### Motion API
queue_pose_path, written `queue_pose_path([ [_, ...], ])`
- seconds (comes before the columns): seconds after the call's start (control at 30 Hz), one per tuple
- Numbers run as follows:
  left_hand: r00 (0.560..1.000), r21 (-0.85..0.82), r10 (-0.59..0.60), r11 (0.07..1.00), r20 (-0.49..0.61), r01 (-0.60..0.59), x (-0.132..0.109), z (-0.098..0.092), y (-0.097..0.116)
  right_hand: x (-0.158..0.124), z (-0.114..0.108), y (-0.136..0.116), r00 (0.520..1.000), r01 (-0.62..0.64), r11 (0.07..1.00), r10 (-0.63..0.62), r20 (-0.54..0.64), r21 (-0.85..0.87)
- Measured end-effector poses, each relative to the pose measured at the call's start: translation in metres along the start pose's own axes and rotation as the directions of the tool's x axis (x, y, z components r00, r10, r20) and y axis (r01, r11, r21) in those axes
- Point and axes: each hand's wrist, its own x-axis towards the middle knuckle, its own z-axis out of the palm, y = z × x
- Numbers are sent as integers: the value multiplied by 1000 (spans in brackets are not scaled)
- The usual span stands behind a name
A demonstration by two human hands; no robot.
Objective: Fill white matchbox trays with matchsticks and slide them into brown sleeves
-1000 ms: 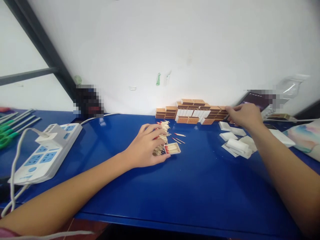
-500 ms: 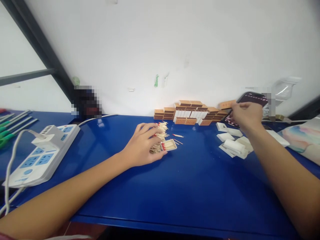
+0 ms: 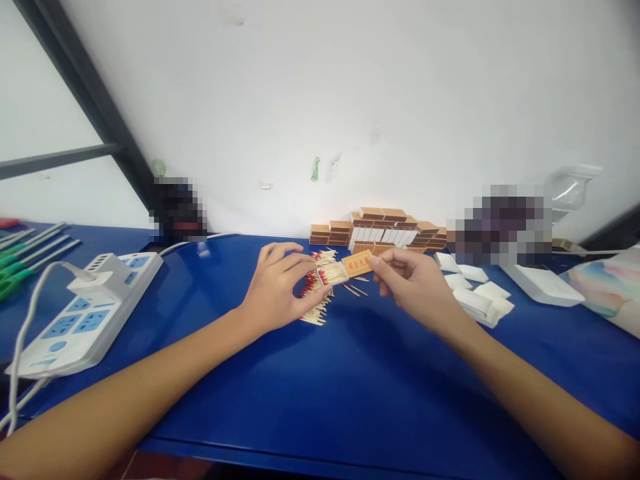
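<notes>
My left hand [image 3: 280, 285] is closed on a small white matchbox tray [image 3: 333, 275] filled with red-tipped matches, thumb on the near side. Between the thumb and fingers of my right hand [image 3: 407, 280] is an orange matchbox sleeve [image 3: 358, 263] with red print. The sleeve's left end meets the tray's right end, or nearly so; I cannot tell whether the tray has entered it. Loose matches [image 3: 314, 315] lie in a pile under and around the tray. A few single matches [image 3: 356, 290] rest to the right of the pile.
Matchboxes [image 3: 383, 215] stand stacked against the wall. White trays [image 3: 473, 301] lie heaped at the right, near a white box [image 3: 545, 287]. A power strip [image 3: 107, 313] with a cable is at the left, by green-handled tools [image 3: 35, 257]. The blue table [image 3: 320, 400] has its edge in front.
My right hand has brought the orange sleeve from beside the stack, left and nearer, to the tray. My left hand has raised the filled tray slightly from the pile.
</notes>
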Motion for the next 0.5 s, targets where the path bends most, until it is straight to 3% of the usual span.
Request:
queue_pose_path([
  [0.27, 999, -47, 21, 999, -30, -22, 1, 0, -1, 5, -4, 11, 991, -101, 985, 88, 99, 142],
  [0.5, 997, -97, 24, 995, -70, -31, 0, 3, -4, 3, -2, 12, 997, -43, 974, 26, 75, 224],
])
